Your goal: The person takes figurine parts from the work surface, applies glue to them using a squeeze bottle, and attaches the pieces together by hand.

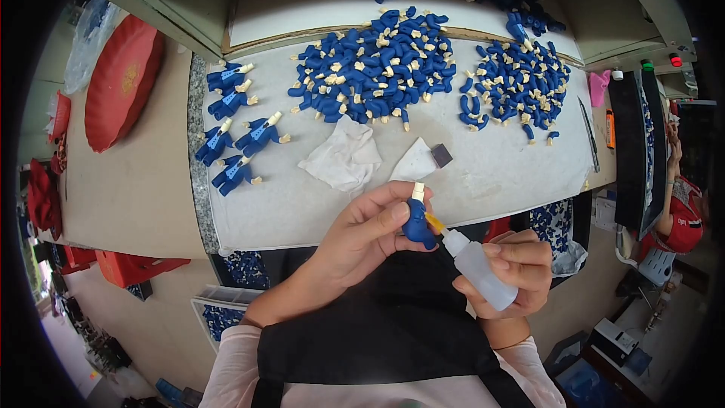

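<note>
Between the thumb and fingers of my left hand (370,219) is a blue doll torso (418,225) with a cream neck peg pointing up. My right hand (513,268) is closed around a white squeeze bottle (483,270). The bottle's yellowish nozzle tip (436,221) meets the side of the torso. Both hands are just in front of the table's near edge. Beyond them lie a crumpled white cloth (343,157) and a folded white piece (414,162) with a small dark block (442,155) at its end.
A large heap of blue doll arms (370,68) with cream hands covers the table's far middle; a smaller heap (517,83) lies right. Several blue doll bodies (234,174) stand at the left. A red tray (124,83) is far left. Another person (683,215) sits far right.
</note>
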A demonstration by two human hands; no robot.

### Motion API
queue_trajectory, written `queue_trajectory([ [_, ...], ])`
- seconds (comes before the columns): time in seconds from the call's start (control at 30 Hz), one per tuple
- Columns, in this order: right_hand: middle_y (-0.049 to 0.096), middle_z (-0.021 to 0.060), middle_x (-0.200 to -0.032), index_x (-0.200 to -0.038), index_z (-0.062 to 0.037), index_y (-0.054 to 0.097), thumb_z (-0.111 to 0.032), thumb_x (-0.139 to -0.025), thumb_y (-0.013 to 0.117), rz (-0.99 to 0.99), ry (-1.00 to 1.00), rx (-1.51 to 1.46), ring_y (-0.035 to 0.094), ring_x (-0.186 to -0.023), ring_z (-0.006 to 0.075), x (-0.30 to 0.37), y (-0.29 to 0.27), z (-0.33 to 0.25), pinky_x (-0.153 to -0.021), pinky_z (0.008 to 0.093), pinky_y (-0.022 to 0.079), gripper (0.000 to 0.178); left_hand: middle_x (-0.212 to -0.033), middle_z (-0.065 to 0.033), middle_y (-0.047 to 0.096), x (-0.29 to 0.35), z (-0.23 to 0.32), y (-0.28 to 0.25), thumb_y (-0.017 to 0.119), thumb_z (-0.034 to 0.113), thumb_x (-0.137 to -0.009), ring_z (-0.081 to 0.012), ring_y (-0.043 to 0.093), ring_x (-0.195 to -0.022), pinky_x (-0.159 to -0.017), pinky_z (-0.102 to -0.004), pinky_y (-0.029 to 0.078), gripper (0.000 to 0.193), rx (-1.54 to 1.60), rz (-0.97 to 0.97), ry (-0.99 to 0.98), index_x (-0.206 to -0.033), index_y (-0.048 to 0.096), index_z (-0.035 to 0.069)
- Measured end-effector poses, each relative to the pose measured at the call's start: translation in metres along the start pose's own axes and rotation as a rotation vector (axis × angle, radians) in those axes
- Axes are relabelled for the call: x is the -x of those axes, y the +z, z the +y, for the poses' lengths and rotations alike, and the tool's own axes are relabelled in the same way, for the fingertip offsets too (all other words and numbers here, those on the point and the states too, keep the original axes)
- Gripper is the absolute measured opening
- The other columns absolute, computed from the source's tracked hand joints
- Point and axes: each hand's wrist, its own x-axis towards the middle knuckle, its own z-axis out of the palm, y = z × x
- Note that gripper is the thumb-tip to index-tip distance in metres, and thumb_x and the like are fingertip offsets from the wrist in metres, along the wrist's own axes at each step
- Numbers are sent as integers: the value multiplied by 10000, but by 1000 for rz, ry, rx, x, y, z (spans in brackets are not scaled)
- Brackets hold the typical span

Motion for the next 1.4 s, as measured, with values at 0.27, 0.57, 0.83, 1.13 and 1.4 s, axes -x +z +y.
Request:
queue_trajectory([
  [0.27, 487, 77, -802, -894, -71, 478, -196, -599, 765, -15, -34, -3, 480, -591, 146, 0, 1, 1, -500, 220, 425, 430, -1008, -67, 527, -1, -2, -3, 467, 141, -854, -145, 558, -874, -745, -311, 489, 257, 24, -66, 6, -1083, 468, 26],
  [0.57, 489, 79, -802, -887, -63, 478, -191, -590, 771, -41, -33, -14, 480, -588, 141, 1, 0, 1, -498, 213, 422, 436, -903, -95, 529, 0, 2, 5, 499, 211, -833, -223, 553, -867, -708, -307, 474, 263, -44, 38, -4, -1014, 485, 22],
  [0.83, 492, 85, -812, -889, -58, 487, -169, -584, 773, -25, -52, -4, 490, -598, 149, 0, 1, 2, -503, 220, 422, 433, -917, -95, 524, 0, 1, 3, 505, 200, -830, -225, 554, -868, -696, -295, 475, 263, -71, 32, 22, -1021, 481, 21],
  [1.13, 565, 94, -827, -829, -44, 534, -105, -495, 809, 43, -15, -38, 556, -592, 185, -1, -2, 0, -481, 263, 464, 437, -918, -100, 540, -1, -1, 5, 495, 163, -837, -203, 566, -863, -732, -329, 492, 281, -66, 31, 84, -1061, 466, -4],
  [1.4, 476, 151, -901, -918, -21, 372, 113, -646, 593, 209, 302, -287, 552, -788, 211, 5, -34, 38, -657, 291, 492, 375, -918, -139, 494, 0, 4, -2, 477, 143, -842, -268, 551, -884, -724, -379, 511, 294, 56, 22, 154, -1074, 439, -33],
])
